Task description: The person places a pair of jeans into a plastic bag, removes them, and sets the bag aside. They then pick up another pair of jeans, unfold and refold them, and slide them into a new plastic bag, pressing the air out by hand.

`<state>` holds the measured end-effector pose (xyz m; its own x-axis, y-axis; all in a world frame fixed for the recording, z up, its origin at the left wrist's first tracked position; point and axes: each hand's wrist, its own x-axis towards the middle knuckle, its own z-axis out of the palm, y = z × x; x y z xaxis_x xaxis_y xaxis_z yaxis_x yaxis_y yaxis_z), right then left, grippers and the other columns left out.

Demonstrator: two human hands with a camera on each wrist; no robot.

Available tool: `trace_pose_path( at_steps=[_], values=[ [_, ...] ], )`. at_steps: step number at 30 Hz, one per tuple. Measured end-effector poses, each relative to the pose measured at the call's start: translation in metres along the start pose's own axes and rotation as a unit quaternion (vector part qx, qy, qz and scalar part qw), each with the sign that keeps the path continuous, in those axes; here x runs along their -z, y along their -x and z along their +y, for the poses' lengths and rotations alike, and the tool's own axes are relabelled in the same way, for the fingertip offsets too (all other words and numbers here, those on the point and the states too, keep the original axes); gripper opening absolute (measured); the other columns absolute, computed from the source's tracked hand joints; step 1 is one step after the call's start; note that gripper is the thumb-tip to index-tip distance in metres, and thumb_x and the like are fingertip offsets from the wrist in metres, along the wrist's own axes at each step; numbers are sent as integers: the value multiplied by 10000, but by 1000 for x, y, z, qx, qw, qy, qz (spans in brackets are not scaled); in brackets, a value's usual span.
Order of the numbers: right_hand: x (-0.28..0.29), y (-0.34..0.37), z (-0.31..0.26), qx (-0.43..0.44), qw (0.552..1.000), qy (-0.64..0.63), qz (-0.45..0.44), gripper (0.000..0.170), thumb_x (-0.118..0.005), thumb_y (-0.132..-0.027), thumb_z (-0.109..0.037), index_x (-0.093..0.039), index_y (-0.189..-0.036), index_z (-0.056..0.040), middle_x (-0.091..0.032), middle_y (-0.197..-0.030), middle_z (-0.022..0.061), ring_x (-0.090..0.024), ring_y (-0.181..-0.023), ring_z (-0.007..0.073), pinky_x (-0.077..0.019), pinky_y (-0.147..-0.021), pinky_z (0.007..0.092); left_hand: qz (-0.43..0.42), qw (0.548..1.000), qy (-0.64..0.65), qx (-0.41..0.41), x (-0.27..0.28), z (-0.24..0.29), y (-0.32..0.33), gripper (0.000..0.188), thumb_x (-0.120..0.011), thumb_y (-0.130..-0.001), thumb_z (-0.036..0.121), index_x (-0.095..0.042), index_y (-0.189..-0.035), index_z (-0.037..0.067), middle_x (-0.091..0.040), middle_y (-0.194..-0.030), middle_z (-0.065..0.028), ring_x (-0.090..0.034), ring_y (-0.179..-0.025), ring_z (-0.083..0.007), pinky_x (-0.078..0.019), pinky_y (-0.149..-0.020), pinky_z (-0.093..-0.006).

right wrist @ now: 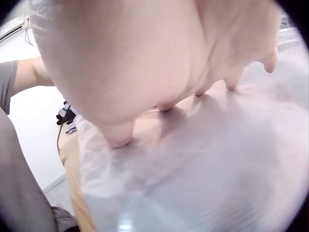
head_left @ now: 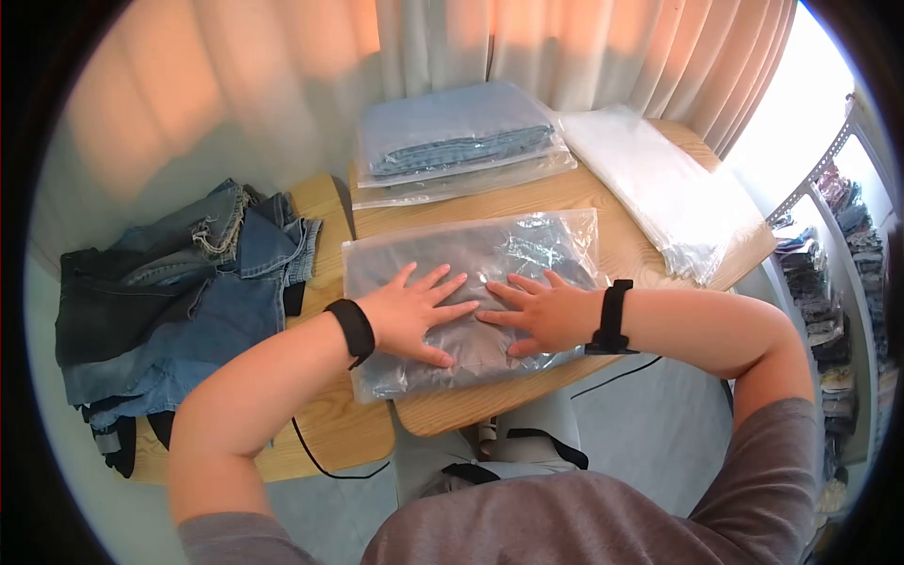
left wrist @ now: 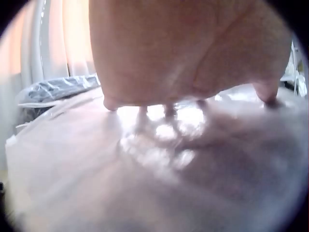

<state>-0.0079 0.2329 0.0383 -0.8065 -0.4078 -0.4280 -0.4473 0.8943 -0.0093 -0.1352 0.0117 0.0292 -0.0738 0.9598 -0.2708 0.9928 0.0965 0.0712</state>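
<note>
A clear plastic bag [head_left: 556, 240] with something greyish inside lies flat on the wooden table [head_left: 452, 414]. The left hand [head_left: 410, 315] rests on the middle of the bag with its fingers spread. Just to its right, the right hand [head_left: 541, 315] presses on the bag too, fingers apart and pointing left. In the left wrist view, the left hand [left wrist: 188, 53] touches the shiny plastic [left wrist: 145, 179] with its fingertips. The right wrist view shows the right hand [right wrist: 145, 58] with fingertips down on the plastic [right wrist: 203, 159].
Bagged folded jeans [head_left: 452, 122] are stacked at the back. Flat clear bags [head_left: 659, 179] lie at the back right. Loose jeans and dark denim [head_left: 179, 292] are piled on the left table. Shelves with folded items [head_left: 810, 282] stand at the right; a black cable [head_left: 320, 461] hangs in front.
</note>
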Motion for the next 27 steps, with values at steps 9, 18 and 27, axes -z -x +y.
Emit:
trace_pose_path(
  at_steps=[9, 18, 27],
  values=[
    [-4, -16, 35, -27, 995, -55, -84, 702, -339, -873, -645, -124, -1457, -318, -19, -1526, 106, 10, -1402, 331, -110, -1059, 623, -46, 996, 60, 45, -28, -28, -9, 873, -400, -755, 765, -207, -1450, 272, -50, -1513, -172, 11, -1393, -377, -33, -1047, -638],
    [-1, -21, 39, -21, 991, -72, -112, 723, -371, -863, -645, -94, -1455, -337, 7, -1524, 111, 26, -1400, 335, -122, -1056, 630, -38, 997, 56, 40, -30, -31, -13, 890, -408, -750, 766, -190, -1454, 268, -35, -1514, -176, 36, -1392, -379, -9, -1047, -637],
    [-26, 20, -29, -118, 987, 98, 41, 528, -465, -919, -333, -307, -1405, -199, -287, -1446, 138, -269, -1332, 339, -272, -1008, 590, -55, 995, 75, 41, -16, -25, -7, 884, -475, -755, 720, -204, -1453, 251, -45, -1512, -181, 9, -1391, -384, -34, -1055, -623]
  ],
)
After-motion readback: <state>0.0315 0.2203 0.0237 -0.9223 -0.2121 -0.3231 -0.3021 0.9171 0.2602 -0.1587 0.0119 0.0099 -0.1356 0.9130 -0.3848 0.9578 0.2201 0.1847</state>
